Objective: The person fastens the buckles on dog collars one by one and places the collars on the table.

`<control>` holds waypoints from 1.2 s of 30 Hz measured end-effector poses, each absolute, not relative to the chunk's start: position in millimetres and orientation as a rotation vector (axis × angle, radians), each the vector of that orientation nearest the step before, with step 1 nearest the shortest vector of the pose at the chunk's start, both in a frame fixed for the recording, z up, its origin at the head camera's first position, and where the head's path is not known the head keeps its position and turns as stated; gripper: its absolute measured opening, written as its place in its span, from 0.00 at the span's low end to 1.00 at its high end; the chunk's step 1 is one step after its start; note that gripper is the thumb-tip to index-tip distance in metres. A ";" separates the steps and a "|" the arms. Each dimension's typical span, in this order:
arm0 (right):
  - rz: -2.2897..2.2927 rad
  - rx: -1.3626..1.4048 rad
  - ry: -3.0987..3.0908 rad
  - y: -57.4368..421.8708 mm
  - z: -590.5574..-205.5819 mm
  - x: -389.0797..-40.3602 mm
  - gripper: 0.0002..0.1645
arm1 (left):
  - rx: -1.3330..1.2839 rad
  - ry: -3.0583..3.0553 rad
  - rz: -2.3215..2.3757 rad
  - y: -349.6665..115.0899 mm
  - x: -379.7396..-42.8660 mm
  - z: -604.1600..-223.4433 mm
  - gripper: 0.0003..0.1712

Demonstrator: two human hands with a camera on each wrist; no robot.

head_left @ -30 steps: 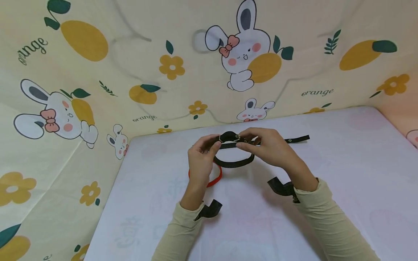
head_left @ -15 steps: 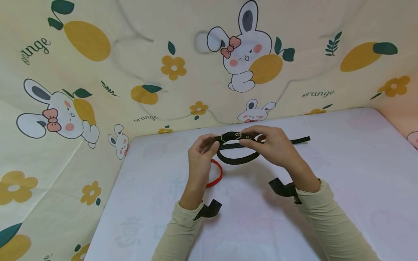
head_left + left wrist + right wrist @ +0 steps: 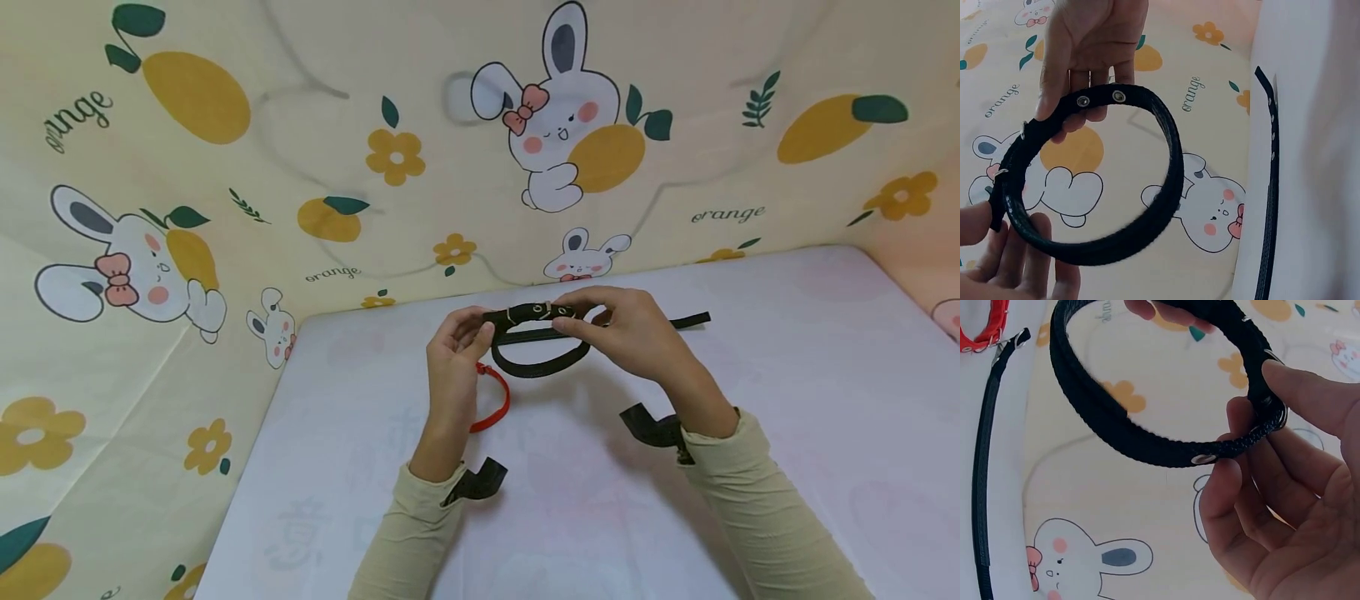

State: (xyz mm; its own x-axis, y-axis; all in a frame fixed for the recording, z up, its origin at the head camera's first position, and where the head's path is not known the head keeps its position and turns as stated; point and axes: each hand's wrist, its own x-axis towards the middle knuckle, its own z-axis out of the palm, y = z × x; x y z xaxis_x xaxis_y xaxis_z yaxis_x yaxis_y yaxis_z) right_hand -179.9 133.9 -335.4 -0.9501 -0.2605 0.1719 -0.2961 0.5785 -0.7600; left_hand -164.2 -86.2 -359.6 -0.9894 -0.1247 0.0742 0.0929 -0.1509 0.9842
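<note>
A black collar with a metal buckle and eyelets is fastened into a round loop, held up over the table in both hands. My left hand pinches it by the strap's end, left of the buckle. Just past the buckle, the thumb and fingers of my right hand grip the band. In the left wrist view the loop of the collar shows whole, eyelets near the right fingers. The right wrist view shows the right thumb on the collar close to the buckle.
Behind the hands a long black strap with eyelets lies across the white table. A red collar rests beside my left hand, partly hidden by it. A patterned cloth wall rises behind the table.
The bulge in the strap by the buckle has flattened, and the buckle and eyelets now show. My right hand has shifted slightly right and up; the left keeps its hold.
</note>
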 end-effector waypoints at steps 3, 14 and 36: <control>1.353 0.466 -2.738 135.5 -334.2 -179.6 0.18 | -0.067 -2.021 -2.246 -88.6 -164.4 -360.6 0.17; 1.508 0.555 -2.601 145.5 -332.2 -182.8 0.21 | -0.276 -2.078 -2.148 -94.9 -167.1 -364.8 0.28; 1.287 1.056 -2.574 159.1 -337.1 -187.0 0.58 | -0.230 -1.961 -2.299 -100.8 -168.3 -362.3 0.28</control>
